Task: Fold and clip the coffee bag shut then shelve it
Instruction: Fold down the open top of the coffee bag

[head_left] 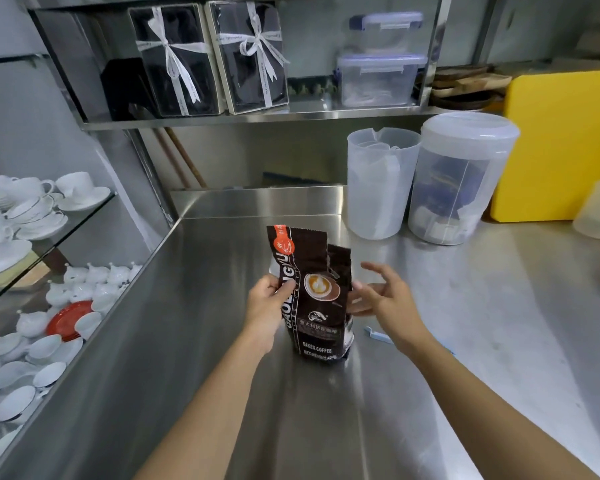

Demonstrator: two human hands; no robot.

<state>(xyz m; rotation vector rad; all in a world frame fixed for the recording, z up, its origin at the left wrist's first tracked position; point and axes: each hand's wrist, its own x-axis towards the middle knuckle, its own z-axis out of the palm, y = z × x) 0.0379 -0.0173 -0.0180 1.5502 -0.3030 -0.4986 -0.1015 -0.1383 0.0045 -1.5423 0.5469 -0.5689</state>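
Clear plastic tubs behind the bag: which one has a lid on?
The right-hand round translucent tub, capped by a domed lid. The lidless translucent jug on its left stands open-topped.

Dark brown foil coffee bag [317, 299], orange-red top corner: front reads "BAKED.COFFEE"; line below starts "NET WEIGHT", figure blurred; vertical side lettering partly hidden by a hand; Chinese line illegible.

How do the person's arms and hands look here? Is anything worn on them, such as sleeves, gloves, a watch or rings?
Both forearms are bare as far as the picture shows; no sleeve reaches into view. The left hand and the right hand wear no gloves. No watch, bracelet or ring is visible on either wrist or on the fingers that show. No markings can be seen.
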